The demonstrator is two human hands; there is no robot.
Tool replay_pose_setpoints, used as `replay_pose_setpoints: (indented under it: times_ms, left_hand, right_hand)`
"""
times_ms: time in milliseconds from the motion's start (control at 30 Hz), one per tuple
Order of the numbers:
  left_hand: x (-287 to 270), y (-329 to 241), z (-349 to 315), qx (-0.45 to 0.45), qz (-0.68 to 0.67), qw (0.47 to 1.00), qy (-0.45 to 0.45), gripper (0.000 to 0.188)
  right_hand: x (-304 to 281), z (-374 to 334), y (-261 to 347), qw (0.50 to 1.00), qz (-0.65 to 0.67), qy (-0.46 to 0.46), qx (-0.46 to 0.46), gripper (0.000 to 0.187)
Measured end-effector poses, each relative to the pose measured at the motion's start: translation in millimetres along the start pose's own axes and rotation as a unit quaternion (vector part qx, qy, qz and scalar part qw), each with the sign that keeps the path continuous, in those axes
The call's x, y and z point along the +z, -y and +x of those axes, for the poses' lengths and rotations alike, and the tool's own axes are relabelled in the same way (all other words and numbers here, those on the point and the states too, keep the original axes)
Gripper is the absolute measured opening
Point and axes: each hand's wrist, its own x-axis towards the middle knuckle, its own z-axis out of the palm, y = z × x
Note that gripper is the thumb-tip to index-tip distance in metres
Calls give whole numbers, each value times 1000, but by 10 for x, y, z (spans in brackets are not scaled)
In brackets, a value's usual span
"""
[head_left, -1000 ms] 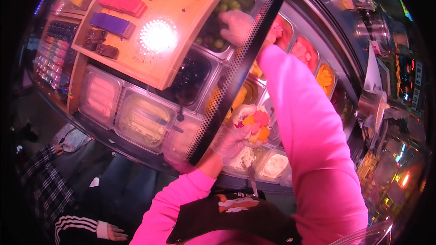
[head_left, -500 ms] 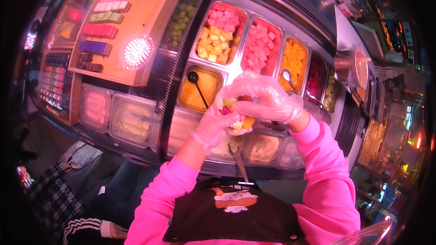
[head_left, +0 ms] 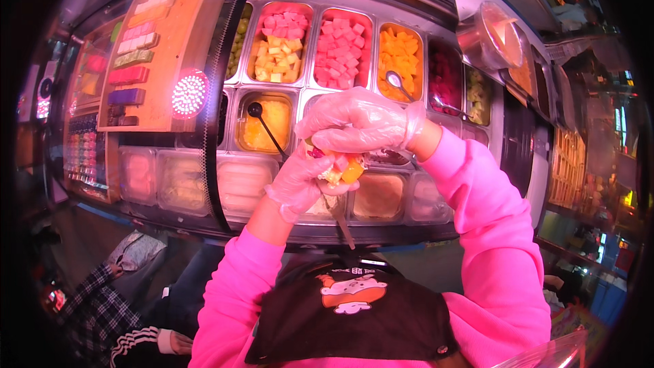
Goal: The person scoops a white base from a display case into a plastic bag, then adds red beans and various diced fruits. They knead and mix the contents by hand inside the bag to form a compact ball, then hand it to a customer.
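Both my hands wear clear plastic gloves and meet over the metal fruit trays. My left hand (head_left: 296, 180) is curled around a fruit-filled snack (head_left: 340, 170) with pale, creamy edges. Mango, pink and purple fruit pieces show in it; its wrapping or base is mostly covered by the gloves. From above, my right hand (head_left: 364, 119) bends over the same snack, fingers closed against its far side. Right below it, a spatula (head_left: 344, 225) leans out of a tub at the counter's near edge. A tray of yellow filling (head_left: 266, 133) with a black spoon (head_left: 257, 112) lies left of my hands.
Beyond my hands are trays of yellow cubes (head_left: 278, 61), pink cubes (head_left: 338, 54) and mango (head_left: 398, 54) with a spoon. A wooden board (head_left: 160, 75) holds coloured blocks at left. A metal pot (head_left: 492, 37) stands at far right. Other people's legs and sleeves show lower left.
The view has shifted, so the counter sits further left. My hands stay together around the snack, and its mango pieces show more openly now.
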Motion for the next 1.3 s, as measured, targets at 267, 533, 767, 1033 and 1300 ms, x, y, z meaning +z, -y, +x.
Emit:
replay_pose_setpoints:
  times_ms: [267,533,767,1033,1300]
  left_hand:
    - [93,17,-8,23,35,997,-68,90]
    - [-28,-16,-20,-19,-77,993,-92,72]
    - [-72,-121,-78,6,-158,987,9,54]
    - [-26,-164,-269,-1,-172,985,-23,42]
    - [22,-163,-326,6,-172,985,-13,39]
  right_hand:
    - [78,-196,5,996,75,-36,23,35]
    - [189,-159,26,984,146,-99,-16,27]
    - [73,-303,-290,912,137,-324,211,35]
    - [774,-531,-213,760,477,-271,349,51]
    - [794,-560,-65,774,498,-270,284,29]
